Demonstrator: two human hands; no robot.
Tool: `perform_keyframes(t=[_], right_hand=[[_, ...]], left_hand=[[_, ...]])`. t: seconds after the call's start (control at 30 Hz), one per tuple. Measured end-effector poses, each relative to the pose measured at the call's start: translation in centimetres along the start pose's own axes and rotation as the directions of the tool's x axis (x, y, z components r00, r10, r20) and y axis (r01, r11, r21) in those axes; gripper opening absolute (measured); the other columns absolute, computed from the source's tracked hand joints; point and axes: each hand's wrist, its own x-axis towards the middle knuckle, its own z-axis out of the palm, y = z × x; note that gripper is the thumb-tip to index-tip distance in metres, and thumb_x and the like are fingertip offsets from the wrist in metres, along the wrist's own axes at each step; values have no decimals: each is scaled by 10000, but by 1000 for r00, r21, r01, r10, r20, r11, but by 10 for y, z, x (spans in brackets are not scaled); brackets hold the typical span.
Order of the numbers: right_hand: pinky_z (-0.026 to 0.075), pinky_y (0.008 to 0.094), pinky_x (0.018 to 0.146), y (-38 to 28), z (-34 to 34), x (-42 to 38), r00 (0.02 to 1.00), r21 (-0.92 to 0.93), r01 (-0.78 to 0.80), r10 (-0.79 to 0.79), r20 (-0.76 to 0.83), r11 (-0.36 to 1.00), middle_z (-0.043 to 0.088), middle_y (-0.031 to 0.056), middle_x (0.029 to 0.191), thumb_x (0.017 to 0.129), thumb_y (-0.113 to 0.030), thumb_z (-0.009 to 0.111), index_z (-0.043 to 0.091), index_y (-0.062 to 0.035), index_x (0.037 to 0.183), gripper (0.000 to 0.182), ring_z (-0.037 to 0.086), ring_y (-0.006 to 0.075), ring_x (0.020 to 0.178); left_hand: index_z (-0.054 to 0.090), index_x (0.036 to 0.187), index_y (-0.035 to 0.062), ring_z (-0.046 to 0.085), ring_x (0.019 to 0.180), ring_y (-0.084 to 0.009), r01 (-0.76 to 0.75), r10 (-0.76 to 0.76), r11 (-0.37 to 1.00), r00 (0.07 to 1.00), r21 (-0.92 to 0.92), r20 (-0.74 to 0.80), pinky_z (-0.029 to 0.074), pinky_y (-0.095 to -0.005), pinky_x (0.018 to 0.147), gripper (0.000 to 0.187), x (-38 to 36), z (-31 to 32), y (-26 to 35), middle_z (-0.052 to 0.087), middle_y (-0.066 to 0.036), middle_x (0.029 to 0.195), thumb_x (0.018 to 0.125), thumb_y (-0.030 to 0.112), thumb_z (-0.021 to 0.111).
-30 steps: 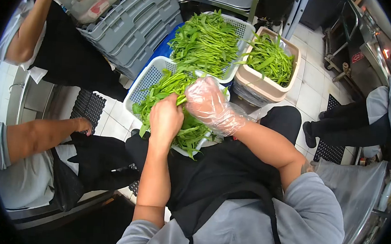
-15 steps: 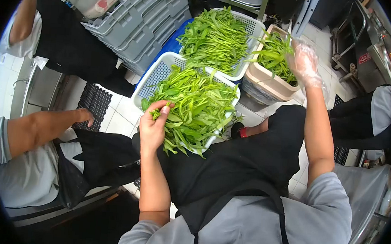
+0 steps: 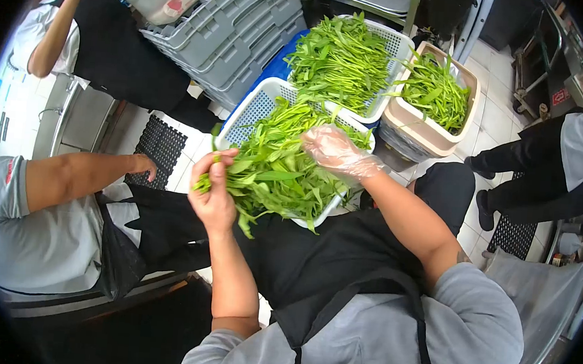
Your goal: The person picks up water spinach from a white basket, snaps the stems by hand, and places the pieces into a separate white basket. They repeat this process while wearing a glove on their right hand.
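Low at the near basket's left side, my bare left hand (image 3: 214, 190) is closed around some water spinach stems (image 3: 224, 158), pinched between thumb and fingers. My right hand (image 3: 337, 150), in a clear plastic glove, is over the greens heaped in the near white basket (image 3: 235, 132). Its fingers look curled downward, and whatever they hold is hidden. Long leafy water spinach (image 3: 279, 171) spills over the near rim of that basket. Behind it, a second white basket (image 3: 401, 49) carries more water spinach (image 3: 344, 64), laid with stems aligned.
To the right stands a beige bin (image 3: 473, 83) lined with plastic and holding greens (image 3: 436, 91). Stacked grey crates (image 3: 230, 39) rise behind the baskets. Co-workers in black aprons stand at left (image 3: 52, 226) and far left; another person's legs (image 3: 529, 165) are at right.
My right hand has moved left from the beige bin to above the near basket. My left hand has shifted slightly left and down, still gripping stems. The view has shifted a little.
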Motion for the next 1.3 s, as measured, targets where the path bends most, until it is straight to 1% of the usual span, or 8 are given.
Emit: perform_keyframes(t=[0.17, 0.27, 0.43, 0.63, 0.87, 1.0, 1.1, 1.3], right_hand=[[508, 460, 985, 31, -10, 7, 987, -242, 57, -91, -131, 969, 678, 190, 1073, 1010, -303, 631, 702, -31, 1245, 367, 642, 369, 1076], [465, 449, 1078, 0, -41, 12, 998, -285, -68, 68, -10, 956, 664, 195, 1186, 1031, -361, 546, 682, -17, 1265, 438, 615, 370, 1170], [479, 473, 1013, -14, -59, 11, 995, -276, 89, -100, -27, 957, 664, 216, 1108, 971, -240, 626, 681, 14, 1248, 380, 617, 397, 1114], [518, 480, 852, -25, -68, 0, 955, -199, 224, -256, -153, 954, 666, 178, 951, 901, -86, 667, 696, -19, 1042, 159, 654, 383, 949], [543, 463, 795, -32, -72, -32, 953, -641, 33, -218, -211, 767, 646, 136, 881, 810, -117, 663, 645, -70, 912, 114, 660, 357, 874], [544, 493, 858, -10, -144, -48, 922, -536, -101, -124, -368, 838, 711, 180, 940, 870, -128, 631, 746, -46, 1015, 203, 678, 385, 889], [565, 408, 894, 16, -208, -74, 757, -344, -321, 21, -653, 882, 753, 149, 1085, 976, -158, 658, 758, -47, 1116, 204, 710, 274, 989], [501, 496, 1029, 45, -236, -90, 784, -692, -566, 31, -620, 448, 715, 205, 1201, 932, -226, 690, 719, -43, 1211, 335, 646, 416, 1159]], left_hand=[[614, 1246, -33, 630, 806, -171, -202, 163, 959, 967, -198, -196, 555, -353, 812, 229, 20, -8, 14, 652, -80, 901, 1052, 84, 646], [658, 1234, -28, 613, 807, -139, -85, 88, 996, 986, 27, -145, 536, -313, 800, 266, 30, -1, 37, 646, -55, 887, 984, 39, 717], [729, 1164, 34, 740, 959, -355, -334, 124, 785, 910, 522, 396, 570, -392, 874, 287, 60, 59, 26, 753, -179, 1056, 878, 34, 745], [721, 1131, 23, 690, 1009, -446, -250, -356, 699, 691, 670, 629, 533, -527, 914, 277, 63, 99, -4, 732, -240, 1038, 870, 119, 714], [700, 994, 0, 680, 969, -463, -341, -413, 546, 685, 765, 600, 523, -554, 865, 182, 43, 98, 20, 713, -271, 952, 856, 117, 714], [745, 1096, 14, 701, 870, -313, -166, -135, 797, 889, 581, 438, 548, -412, 805, 188, 36, 56, 14, 732, -153, 855, 924, 85, 719], [744, 1067, 5, 592, 829, -75, 378, -420, 906, 859, 190, 294, 475, -242, 779, 159, 26, 17, 15, 685, -18, 864, 1037, 138, 661], [638, 1082, -4, 631, 752, -164, 395, -365, 868, 918, -301, 153, 518, -317, 766, 116, 9, -28, 7, 629, -48, 857, 1020, 85, 678]])
